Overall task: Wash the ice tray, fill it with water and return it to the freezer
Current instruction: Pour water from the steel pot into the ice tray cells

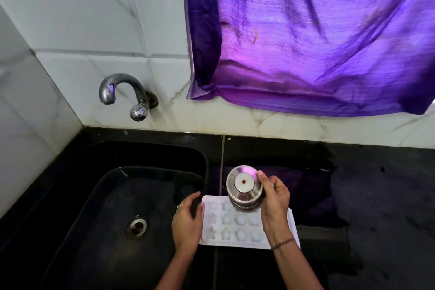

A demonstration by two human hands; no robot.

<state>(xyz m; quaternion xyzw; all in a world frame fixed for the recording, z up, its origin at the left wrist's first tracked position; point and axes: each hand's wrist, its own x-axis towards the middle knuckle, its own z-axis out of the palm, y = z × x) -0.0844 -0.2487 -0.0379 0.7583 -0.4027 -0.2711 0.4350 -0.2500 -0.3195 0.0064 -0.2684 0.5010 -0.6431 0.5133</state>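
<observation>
Our left hand [187, 221] sits closest to us, at the left rim of the ice tray [235, 243]. Its fingers are relaxed and slightly bent, the thumb touches the rim, and it grips nothing. A ring [179, 206] shows on one finger. Our right hand [274, 198] is wrapped around a steel pot [243, 183], thumb on the far side and fingers curled round the body. A thin bracelet [283, 242] is on that wrist. We hold the pot tipped hard over, base facing us and mouth down over the tray's far row. We can't tell if water is coming out. The white tray lies flat on the black counter [388, 195], just right of the sink [113, 195], with star- and round-shaped cells; their fill level is unclear. A dark purple cloth [310, 195] lies on the counter just behind the tray. The sink is black, with a metal drain [136, 228] in its floor. A curved metal tap [124, 92] sticks out of the white marble-look wall tiles [70, 19] above the sink's far edge. A purple curtain [317, 30] hangs to the right of the tap, its hem reaching down near the counter's back edge.
</observation>
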